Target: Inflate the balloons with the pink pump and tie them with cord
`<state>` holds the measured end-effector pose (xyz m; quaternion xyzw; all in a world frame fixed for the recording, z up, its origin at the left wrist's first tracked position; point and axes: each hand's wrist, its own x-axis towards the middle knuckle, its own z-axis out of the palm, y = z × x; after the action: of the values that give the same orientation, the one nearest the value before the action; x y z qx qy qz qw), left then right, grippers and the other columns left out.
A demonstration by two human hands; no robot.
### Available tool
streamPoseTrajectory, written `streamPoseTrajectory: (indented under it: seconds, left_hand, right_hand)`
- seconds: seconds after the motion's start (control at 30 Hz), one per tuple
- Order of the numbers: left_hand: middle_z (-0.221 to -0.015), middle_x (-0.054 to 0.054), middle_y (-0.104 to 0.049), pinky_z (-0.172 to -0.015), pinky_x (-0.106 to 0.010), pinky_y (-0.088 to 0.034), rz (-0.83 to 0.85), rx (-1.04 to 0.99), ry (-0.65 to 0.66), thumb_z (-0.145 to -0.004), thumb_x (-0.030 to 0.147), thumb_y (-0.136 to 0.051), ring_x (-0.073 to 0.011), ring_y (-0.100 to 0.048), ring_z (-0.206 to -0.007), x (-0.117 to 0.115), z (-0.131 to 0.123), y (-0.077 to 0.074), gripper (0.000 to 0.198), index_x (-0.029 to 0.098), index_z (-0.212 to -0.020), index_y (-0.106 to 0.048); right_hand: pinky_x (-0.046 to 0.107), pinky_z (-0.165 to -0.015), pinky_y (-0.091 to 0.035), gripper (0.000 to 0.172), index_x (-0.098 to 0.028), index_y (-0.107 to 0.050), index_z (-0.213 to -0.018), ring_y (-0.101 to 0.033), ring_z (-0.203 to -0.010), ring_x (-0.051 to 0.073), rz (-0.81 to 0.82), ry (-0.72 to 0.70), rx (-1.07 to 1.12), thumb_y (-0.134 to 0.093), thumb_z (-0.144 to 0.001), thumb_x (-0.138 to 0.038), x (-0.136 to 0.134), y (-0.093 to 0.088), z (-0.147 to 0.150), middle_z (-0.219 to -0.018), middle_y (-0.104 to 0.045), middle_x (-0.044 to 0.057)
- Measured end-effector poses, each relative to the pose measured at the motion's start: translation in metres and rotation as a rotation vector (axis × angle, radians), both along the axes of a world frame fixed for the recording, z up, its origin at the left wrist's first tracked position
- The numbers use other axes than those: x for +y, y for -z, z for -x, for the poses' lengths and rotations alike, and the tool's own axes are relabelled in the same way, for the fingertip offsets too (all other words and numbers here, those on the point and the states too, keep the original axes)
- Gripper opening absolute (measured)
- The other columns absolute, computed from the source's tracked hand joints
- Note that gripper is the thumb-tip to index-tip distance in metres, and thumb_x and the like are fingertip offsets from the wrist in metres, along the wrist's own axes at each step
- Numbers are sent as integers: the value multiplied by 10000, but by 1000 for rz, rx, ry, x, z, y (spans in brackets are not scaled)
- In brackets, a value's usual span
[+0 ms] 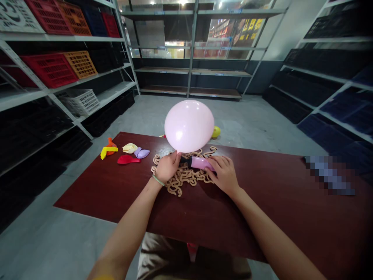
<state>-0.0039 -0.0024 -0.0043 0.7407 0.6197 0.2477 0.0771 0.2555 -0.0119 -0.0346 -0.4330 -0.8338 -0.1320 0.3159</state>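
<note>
Both hands are locked in on the job! Left hand point(167, 167) is closed up, fingertips pinching in right at the base of one big pale pink balloon point(189, 126), where it meets the black nozzle of a pink hand pump point(199, 163). Right hand point(223, 175) has its fingers curled over the pump's pink barrel, gripping it on its side.

All of this sits over a dark red tabletop point(262, 206), with metal shelving point(189, 74) in three units around it: left, straight ahead and right. Red and orange plastic crates point(51, 70) fill the left-hand shelves, along with one white basket point(79, 102), and black crates point(320, 85) line the right.

Right under the hands, one tangled tan chain point(182, 175) is heaped on the table, and both hands are touching or just over it. Over to the left, five flat balloons lie bunched together: red point(128, 159), lilac point(142, 153), cream point(129, 147), orange point(110, 146) and yellow point(108, 153). Just past the big pink one, one small yellow balloon point(215, 132) peeks out beyond the far table edge, partly hidden behind it. One green band point(158, 180) circles the left wrist. Off at the right, a pixelated patch point(329, 175) covers whatever lies there.
</note>
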Motion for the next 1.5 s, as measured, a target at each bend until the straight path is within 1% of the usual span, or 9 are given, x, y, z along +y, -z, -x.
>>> streamPoseTrajectory:
  seconds: [0.27, 0.47, 0.57, 0.67, 0.77, 0.9, 1.2, 1.4, 1.5]
  left_hand:
    - [-849, -135, -724, -664, -305, -428, 70, 152, -35, -1026, 403, -239, -246, -683, -765, 1, -1, -1, 474, 165, -1026, -649]
    - [-911, -123, -729, -715, -317, -462, 75, 197, 22, -1026, 400, -226, -243, -697, -810, -1, -2, -2, 471, 186, -1067, -644]
    - [-925, -133, -729, -734, -322, -472, 108, 227, 35, -1024, 367, -248, -237, -701, -817, -1, -3, -2, 445, 171, -1084, -643]
    - [-951, -146, -728, -747, -324, -478, 125, 244, 23, -1024, 355, -253, -237, -705, -829, -1, -2, -4, 443, 160, -1065, -648]
    - [-978, -137, -732, -729, -324, -483, 94, 237, -4, -1028, 389, -227, -246, -709, -838, 0, -2, -6, 459, 176, -1106, -627]
    - [-961, -121, -733, -727, -318, -483, 92, 224, -9, -1029, 391, -226, -239, -708, -839, -1, -3, -6, 450, 181, -1108, -617]
    - [-940, -143, -710, -754, -331, -467, 92, 67, 27, -1029, 394, -248, -237, -690, -831, -1, -4, -5, 451, 150, -1046, -626]
    - [-845, -82, -671, -762, -308, -445, 23, -204, 81, -1018, 312, -323, -200, -651, -804, 4, 0, -2, 331, 187, -883, -598]
    - [-708, -30, -634, -666, -282, -447, 106, -507, 78, -1000, 357, -349, -163, -608, -658, 6, 0, -1, 352, 199, -775, -568]
  right_hand:
    - [441, -999, -423, 425, -204, -547, -1287, -560, -1144, 271, -220, -53, -2, -646, -877, -261, 0, -10, 4, -1169, -648, 116]
    - [445, -1111, -309, 570, -292, -412, -1464, -477, -1284, 255, -342, -126, -259, -570, -920, -228, 8, -62, 41, -1298, -617, 71]
    - [510, -1171, -216, 666, -343, -273, -1531, -342, -1413, 258, -238, -284, -480, -512, -930, -181, 19, -92, 68, -1513, -443, 2]
    - [552, -1193, -172, 678, -333, -268, -1530, -294, -1446, 238, -173, -381, -615, -496, -918, -148, 33, -108, 88, -1529, -420, -14]
    - [586, -1176, -185, 580, -321, -404, -1466, -354, -1413, 250, -127, -365, -639, -502, -919, -154, 47, -105, 93, -1474, -495, 12]
    - [646, -1148, -169, 463, -314, -533, -1365, -339, -1411, 304, -87, -272, -581, -541, -915, -206, 56, -87, 85, -1496, -465, 39]
    - [702, -1155, -119, 264, -292, -635, -1190, -370, -1396, 302, -137, -259, -478, -526, -950, -293, 63, -70, 87, -1469, -492, 34]
    - [689, -1161, -150, 262, -292, -663, -1131, -391, -1387, 287, -235, -313, -466, -480, -973, -192, 74, -72, 75, -1411, -556, -10]
    - [694, -1162, -157, 292, -320, -640, -1180, -376, -1402, 270, -224, -330, -440, -513, -959, -178, 76, -77, 66, -1420, -549, -27]
